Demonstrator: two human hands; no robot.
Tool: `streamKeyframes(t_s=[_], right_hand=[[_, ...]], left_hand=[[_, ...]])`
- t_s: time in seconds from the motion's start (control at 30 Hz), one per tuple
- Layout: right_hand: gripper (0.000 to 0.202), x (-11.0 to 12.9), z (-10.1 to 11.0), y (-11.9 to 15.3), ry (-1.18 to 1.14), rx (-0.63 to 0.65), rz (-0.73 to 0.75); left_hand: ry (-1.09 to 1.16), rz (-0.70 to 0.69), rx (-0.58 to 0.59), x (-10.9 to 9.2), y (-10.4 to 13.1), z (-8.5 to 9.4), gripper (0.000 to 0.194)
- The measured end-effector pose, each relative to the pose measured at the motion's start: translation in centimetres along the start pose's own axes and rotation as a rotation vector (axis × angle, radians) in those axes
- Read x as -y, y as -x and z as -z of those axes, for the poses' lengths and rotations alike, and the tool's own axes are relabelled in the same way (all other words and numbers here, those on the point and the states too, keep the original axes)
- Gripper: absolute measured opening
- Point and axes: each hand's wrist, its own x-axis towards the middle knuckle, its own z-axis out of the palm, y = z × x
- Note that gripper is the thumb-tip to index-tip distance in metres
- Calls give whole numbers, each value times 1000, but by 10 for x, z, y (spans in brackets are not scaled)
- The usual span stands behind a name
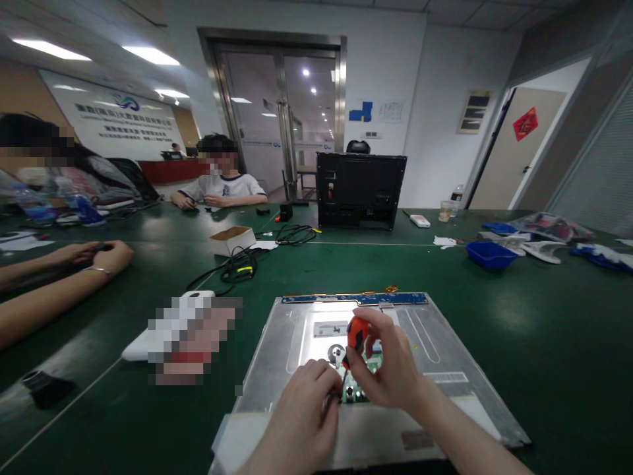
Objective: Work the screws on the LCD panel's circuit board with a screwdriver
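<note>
A flat metal display panel (277, 369) lies in front of me on the green table, with a blue circuit strip (316, 299) along its far edge. Near its middle sits a green circuit board (374, 359), partly covered by my hands. My right hand (390, 359) is closed around the orange and black handle of a screwdriver (357, 333), whose shaft points down at the board. Beside the shaft, my left hand (311, 409) rests with curled fingers at the board's near left side. Something dark shows under those fingers, but I cannot make it out.
Left of the panel lie a white device (173, 330), black cables (237, 264) and a small cardboard box (232, 241). A black monitor (361, 191) stands ahead. A blue tray (489, 254) sits at right. Another person's hands (106, 256) are at left; a person (225, 178) sits across.
</note>
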Motion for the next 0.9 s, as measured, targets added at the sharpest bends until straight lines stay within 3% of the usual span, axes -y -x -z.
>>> streamKeyframes(t_s=[0.5,0.9], right_hand=[[31,-1,1,-1,85,-5,18],[47,3,6,-5,-16,57,62]], left_hand=[[8,-18,-33,2,1,-1,23],[5,-16,-31,1,0,-1,20]])
